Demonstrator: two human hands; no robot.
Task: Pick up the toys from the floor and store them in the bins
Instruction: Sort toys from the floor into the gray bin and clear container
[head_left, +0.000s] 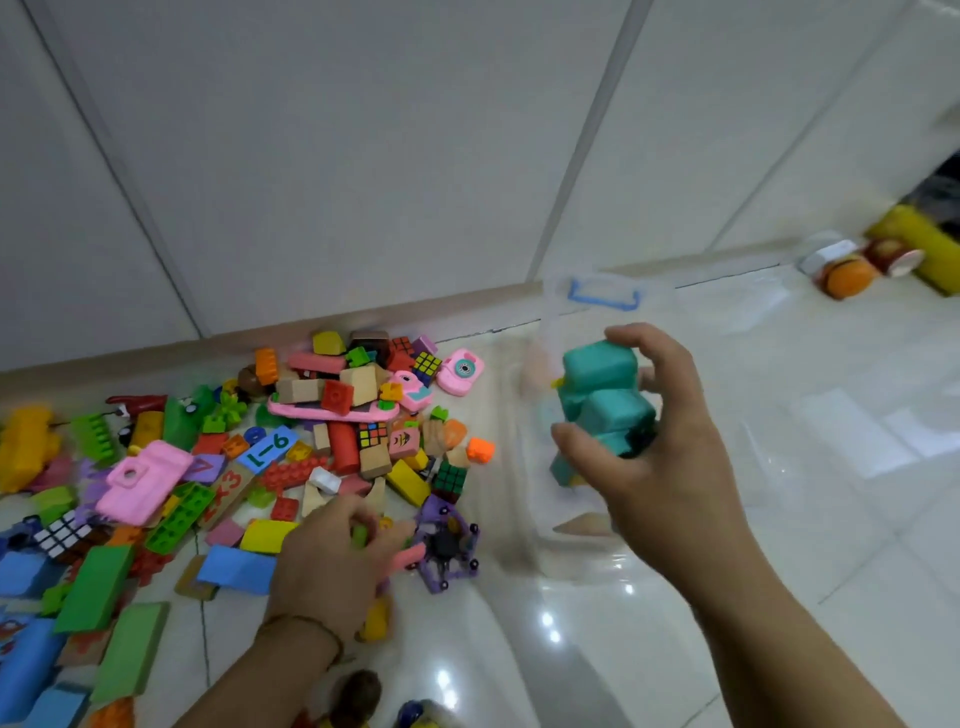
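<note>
The right hand (670, 452) curls its grip round the teal toy (602, 400), held over the clear bin (602, 299), probably to drop it in. The left hand (332, 561) reaches into the toy pile (337, 415) on the floor (779, 467), likely for another; blur hides whether its grip pinches anything

Toy pile (322, 441) crowds floor left; bare tiles (831, 467) right of clear bin (522, 467) free.
</note>
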